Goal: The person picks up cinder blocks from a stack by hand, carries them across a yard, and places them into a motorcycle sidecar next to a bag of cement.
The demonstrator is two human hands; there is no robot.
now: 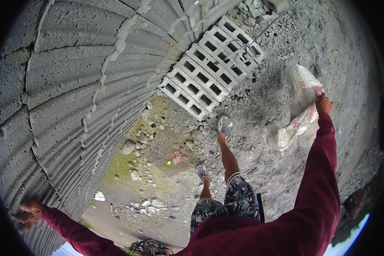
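Observation:
My right hand is closed around the edge of a crumpled white woven sack with red print. The sack hangs down from my fist over the grey gravel, its lower end bunched. Out to the left, my left hand is open with its fingers apart, holding nothing. It is at the grey concrete block wall; I cannot tell whether the fingers press on it.
Hollow concrete blocks lie in rows beside the wall, with a thin metal rod over their far end. Loose stones and rubble dot the ground around my feet. A wheeled vehicle stands at the lower edge.

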